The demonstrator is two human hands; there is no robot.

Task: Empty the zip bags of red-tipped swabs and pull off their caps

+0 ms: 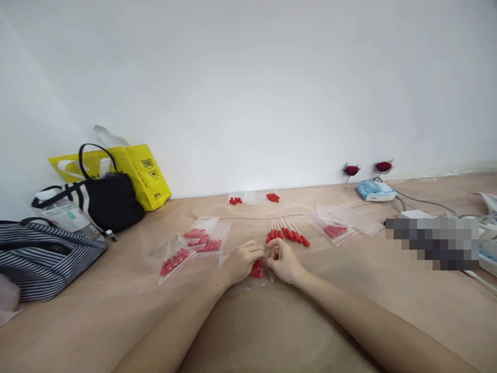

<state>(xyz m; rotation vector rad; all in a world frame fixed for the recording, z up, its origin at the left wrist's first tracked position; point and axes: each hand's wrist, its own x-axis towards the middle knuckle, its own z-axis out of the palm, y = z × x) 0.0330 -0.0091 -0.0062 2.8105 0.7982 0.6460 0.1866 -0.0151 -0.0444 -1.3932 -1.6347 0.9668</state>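
**Two bare hands meet over a small bag of red-tipped sticks on a tan table**

Seen from above the person's own forearms, which run up from the bottom edge to the centre of the frame; the left hand (243, 261) and the right hand (282, 261) sit almost knuckle to knuckle, fingers curled inward. Between them lies a small clear bag (257, 270) with red tips showing through the film; each hand appears to pinch one side of its upper edge, though the fingertips themselves are too small to read surely.

Just beyond the hands, at centre, a loose row of sticks (287, 232) fans out on the table (349, 311), red ends towards the person. Left of centre lie filled bags (205, 239); right of centre lies another bag (334, 229); further bags (252, 198) rest by the white wall.

At far left stand a yellow carrier (143, 173), a black handbag (112, 202) and a striped bag (42, 256); at upper right, two red roses (351, 170) and a blue-and-white device (376, 190).

As a judgement: the step in hand is work at the bag's mouth, filling or sealing, which cannot be told; the thin film calls for a fine, even fingertip pinch, keeping the sticks lying parallel.
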